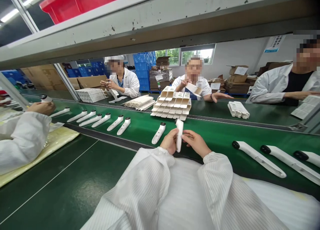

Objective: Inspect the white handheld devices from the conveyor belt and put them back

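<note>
Over the green conveyor belt (pixel 212 133), my left hand (pixel 169 142) grips a white handheld device (pixel 179 136) with a dark end, holding it nearly upright. My right hand (pixel 196 142) meets the device from the other side, its fingertips closed against the edge; part of that contact is hidden. Just left of my hands, a similar white device with a black tip (pixel 158 133) lies on the belt. To the right lies another such device (pixel 258 158), its black round end pointing left.
Several like devices (pixel 114 122) line the belt leftward. A co-worker's hand (pixel 42 107) holds one at far left. Across the belt, people handle cartons beside a stack of open white boxes (pixel 172 105). A metal shelf (pixel 150 27) with a red bin (pixel 82 5) crosses overhead.
</note>
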Tool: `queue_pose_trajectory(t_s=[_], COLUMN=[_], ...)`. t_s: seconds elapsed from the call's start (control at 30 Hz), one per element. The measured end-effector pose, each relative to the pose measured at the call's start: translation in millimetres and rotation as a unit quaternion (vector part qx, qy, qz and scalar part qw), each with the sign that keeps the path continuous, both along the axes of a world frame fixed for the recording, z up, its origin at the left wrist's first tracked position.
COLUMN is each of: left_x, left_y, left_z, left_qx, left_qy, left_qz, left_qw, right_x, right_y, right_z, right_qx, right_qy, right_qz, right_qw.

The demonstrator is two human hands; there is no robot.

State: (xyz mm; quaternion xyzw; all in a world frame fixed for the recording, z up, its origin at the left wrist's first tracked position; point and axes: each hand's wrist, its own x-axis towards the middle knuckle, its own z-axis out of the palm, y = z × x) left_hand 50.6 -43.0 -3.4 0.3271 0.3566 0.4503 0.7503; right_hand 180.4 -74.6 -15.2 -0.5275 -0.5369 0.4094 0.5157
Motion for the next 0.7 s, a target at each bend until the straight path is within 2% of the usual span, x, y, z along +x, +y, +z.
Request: queue_pose_trajectory(t_s=[0.13,0.23,0.3,0.37,0.4,0.43,0.5,0.57,0.63,0.7], left_x=[3,-4,-14,-26,-31,-36,-41,-42,-39,-35], left_y=[-1,4,10,17,20,23,29,33,34,32], left_z=[0.6,3.8,3.7,0.5,-2.0,-4.8,-9.6,-11.3,-9.4,-4.8], left_qx=[0.019,0.073,0.163,0.235,0.246,0.241,0.206,0.174,0.129,0.062], left_qy=[-0.013,0.104,0.251,0.389,0.433,0.457,0.451,0.395,0.314,0.197], left_qz=[-0.001,0.019,0.075,0.120,0.125,0.120,0.110,0.113,0.109,0.072], left_qw=[1.000,0.992,0.951,0.883,0.858,0.848,0.862,0.895,0.934,0.976], right_x=[-2,0,1,2,2,3,3,3,3,2], right_y=[-3,-5,-6,-6,-6,-5,-5,-5,-6,-6], right_z=[2.8,5.7,6.2,5.3,4.5,3.8,2.9,3.6,5.5,7.6], right_qx=[-0.020,-0.040,-0.051,-0.060,-0.064,-0.066,-0.068,-0.076,-0.090,-0.107], right_qy=[0.077,0.117,0.130,0.133,0.134,0.135,0.139,0.145,0.155,0.160], right_qz=[0.038,0.058,0.064,0.059,0.055,0.053,0.052,0.057,0.057,0.047], right_qw=[0.996,0.991,0.988,0.987,0.987,0.987,0.987,0.985,0.982,0.980])
